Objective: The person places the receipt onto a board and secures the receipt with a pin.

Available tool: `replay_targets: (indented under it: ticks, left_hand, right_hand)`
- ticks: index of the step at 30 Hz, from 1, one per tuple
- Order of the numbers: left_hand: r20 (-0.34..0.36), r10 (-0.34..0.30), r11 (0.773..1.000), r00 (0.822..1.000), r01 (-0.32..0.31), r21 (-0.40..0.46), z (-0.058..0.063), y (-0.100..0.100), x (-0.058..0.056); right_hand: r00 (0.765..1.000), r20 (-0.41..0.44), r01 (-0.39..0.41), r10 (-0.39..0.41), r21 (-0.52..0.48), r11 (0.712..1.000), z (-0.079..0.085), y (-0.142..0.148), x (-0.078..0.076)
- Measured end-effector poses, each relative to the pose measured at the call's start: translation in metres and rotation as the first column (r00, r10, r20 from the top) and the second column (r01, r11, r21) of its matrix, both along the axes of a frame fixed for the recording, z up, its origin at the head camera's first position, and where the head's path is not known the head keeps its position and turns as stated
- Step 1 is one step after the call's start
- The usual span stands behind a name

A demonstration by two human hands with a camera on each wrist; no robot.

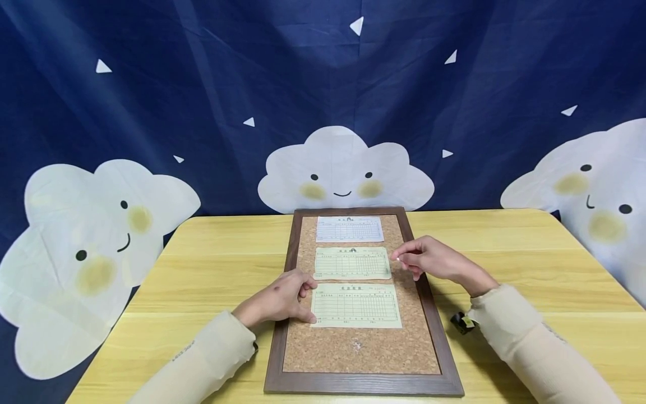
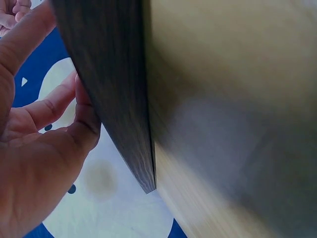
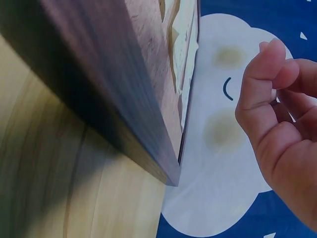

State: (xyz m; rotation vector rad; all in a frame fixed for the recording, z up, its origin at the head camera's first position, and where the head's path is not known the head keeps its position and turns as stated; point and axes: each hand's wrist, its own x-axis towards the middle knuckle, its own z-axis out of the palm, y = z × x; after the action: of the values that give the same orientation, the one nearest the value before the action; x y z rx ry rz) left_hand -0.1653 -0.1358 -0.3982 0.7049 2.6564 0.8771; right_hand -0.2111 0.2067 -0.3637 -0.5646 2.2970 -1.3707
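A cork board (image 1: 360, 359) in a dark brown wooden frame lies on the table, with three printed paper slips on it. The top slip (image 1: 349, 231) is bluish white; the middle slip (image 1: 352, 265) and the bottom slip (image 1: 355, 307) are pale yellow-green. My left hand (image 1: 285, 297) rests at the bottom slip's left edge, thumb and fingertips spread along it. At the middle slip's right edge, my right hand (image 1: 429, 259) pinches a small white pin-like piece (image 1: 398, 259) between thumb and finger. Fingers hide most of that piece in the right wrist view.
A small shiny silvery cluster (image 1: 357, 345) lies on the cork below the bottom slip. The light wooden table (image 1: 217, 320) extends on both sides of the board. Behind it hangs a dark blue curtain (image 1: 222, 67) with white clouds.
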Motion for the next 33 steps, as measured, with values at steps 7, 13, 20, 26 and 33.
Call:
replay_targets:
  ticks: [7,13,20,26,33]
  left_hand:
    - [0.002,0.002,1.000,1.000,-0.002,-0.001,0.000,0.000,0.000]
    - [0.002,0.003,1.000,1.000,-0.003,-0.002,0.000,0.000,0.000]
    - [-0.004,-0.003,1.000,1.000,0.003,-0.002,0.000,0.000,0.000]
    - [-0.009,-0.007,1.000,1.000,0.007,0.000,0.001,0.000,0.000]
    - [0.003,-0.005,1.000,1.000,0.005,0.007,0.000,0.000,0.001]
  right_hand:
    - [1.000,0.021,-0.007,0.007,-0.006,1.000,-0.001,-0.008,-0.002]
    - [0.999,0.042,-0.007,0.007,-0.001,1.000,-0.002,-0.015,-0.005]
    - [0.999,0.029,-0.022,0.022,0.010,1.000,0.000,-0.025,-0.007]
    - [0.999,0.022,-0.036,0.036,0.003,0.999,0.002,-0.032,-0.008]
    - [0.997,0.068,-0.029,0.029,-0.004,1.000,0.001,-0.041,-0.007]
